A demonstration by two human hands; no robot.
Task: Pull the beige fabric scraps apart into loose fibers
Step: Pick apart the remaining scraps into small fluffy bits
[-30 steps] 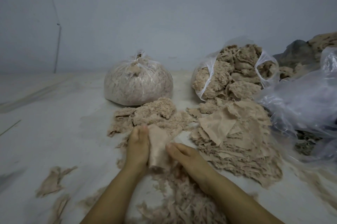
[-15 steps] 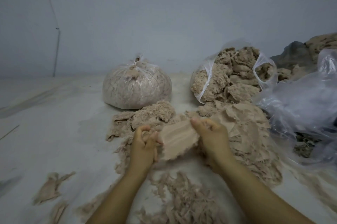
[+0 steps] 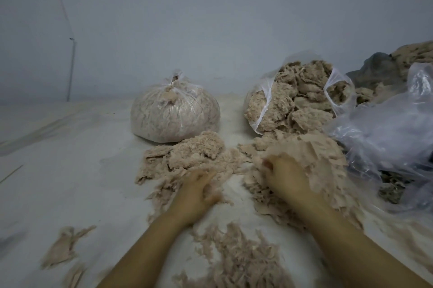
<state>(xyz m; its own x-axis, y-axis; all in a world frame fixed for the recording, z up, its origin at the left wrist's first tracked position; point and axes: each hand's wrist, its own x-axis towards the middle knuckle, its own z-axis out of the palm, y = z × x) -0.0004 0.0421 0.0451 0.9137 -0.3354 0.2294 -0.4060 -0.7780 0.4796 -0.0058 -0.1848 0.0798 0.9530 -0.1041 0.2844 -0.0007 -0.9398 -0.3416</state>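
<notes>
A stack of flat beige fabric scraps lies right of centre on the white floor. My right hand rests on its near left side with fingers curled into the top scraps. A mound of fluffy pulled fibers lies left of the stack. My left hand is at the mound's near edge; it is blurred, its fingers look loosely spread, and no scrap shows in it. More loose fibers are strewn between my forearms.
A tied clear bag of fibers stands behind the mound. An open bag of fluffy material stands behind the scrap stack. Crumpled clear plastic fills the right side. A few stray scraps lie at lower left.
The scrap stretched between both hands is gone from them. My left hand dropped to the fiber mound and my right hand moved onto the scrap stack.
</notes>
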